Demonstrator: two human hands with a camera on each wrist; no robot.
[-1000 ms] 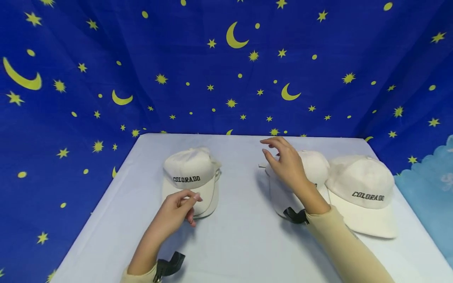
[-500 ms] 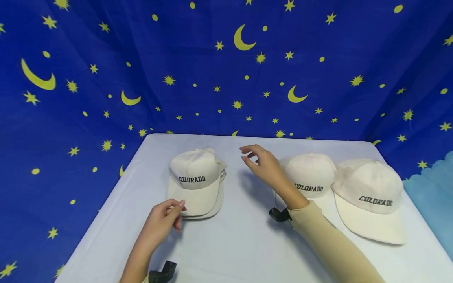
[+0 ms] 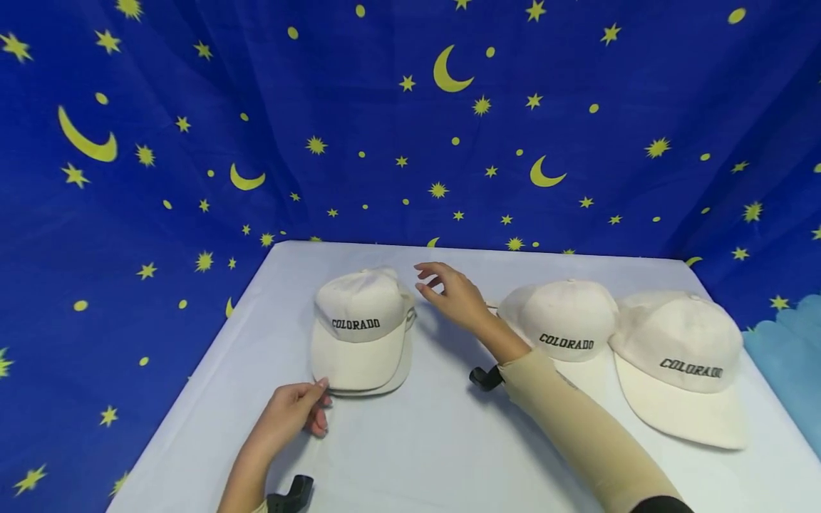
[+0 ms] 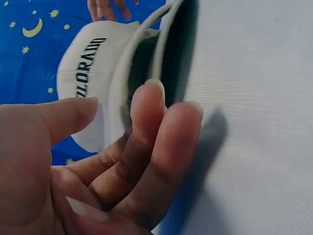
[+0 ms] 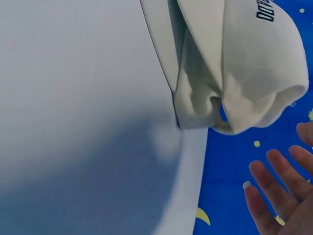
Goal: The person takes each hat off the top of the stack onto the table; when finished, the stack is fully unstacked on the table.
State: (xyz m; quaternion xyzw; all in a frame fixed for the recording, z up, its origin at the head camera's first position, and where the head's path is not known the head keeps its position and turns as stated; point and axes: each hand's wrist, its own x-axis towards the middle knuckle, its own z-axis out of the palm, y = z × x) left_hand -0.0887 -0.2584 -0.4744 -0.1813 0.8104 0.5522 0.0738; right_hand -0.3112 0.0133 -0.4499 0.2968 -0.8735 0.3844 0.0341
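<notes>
The person's left hand point(image 3: 295, 410) is at the front corner of two off-white fabric caps, one stacked on the other; the upper cap point(image 3: 361, 335), with dark "COLORADO" lettering, has its brim over that of the lower cap point(image 3: 403, 370); the left thumb lies by the brim edge, the other fingers bent below it; whether they pinch the brim cannot be told. The right hand point(image 3: 455, 296) hangs just beyond the stack's rear right side, its fingers spread apart, lightly bent, and away from the caps; two more off-white lettered caps, a nearer cap point(image 3: 567, 320) and a far-right cap point(image 3: 683, 349), sit side by side on the white-covered table point(image 3: 410, 456); behind hangs a deep-blue fabric backdrop point(image 3: 385, 114) with yellow moons and stars.
</notes>
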